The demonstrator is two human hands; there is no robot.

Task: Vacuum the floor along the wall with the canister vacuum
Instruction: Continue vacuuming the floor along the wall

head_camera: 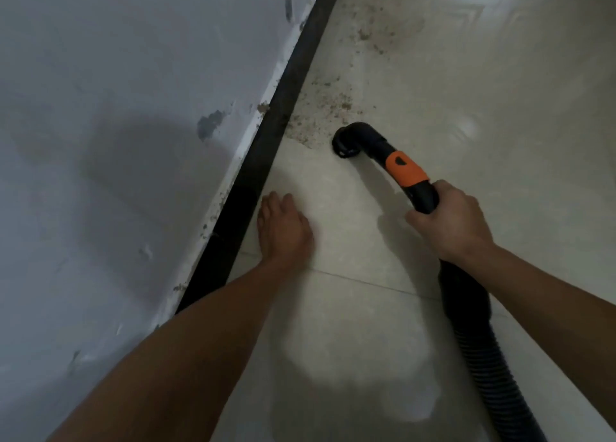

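Nozzle: I see the vacuum's black elbow nozzle (345, 143) mouth-down on the floor (450, 75), at about 1 o'clock from the middle of my view.
Handle: a curved black tube with an orange band (405, 170) runs from the nozzle toward 4 o'clock.
Right hand: the right hand (450, 221) grips the tube just below the orange band, fingers wrapped round it.
Hose: the ribbed black hose (480, 348) leaves the wrist toward 5 o'clock and runs off the frame's lower edge.
Dirt: brown grit (320, 111) lies at 11 o'clock of the nozzle, just beside it, and spreads up along the wall's foot toward 12 (thickest near the skirting).
Left hand: the left hand (285, 230) is at 9 o'clock of the right, palm down, fingers straight and close together; I cannot tell whether it presses on the tile.
Skirting: a black skirting strip (293, 75) runs from 7 to 12 o'clock.
Wall: a scuffed white wall (116, 75) fills 8 to 11 o'clock.
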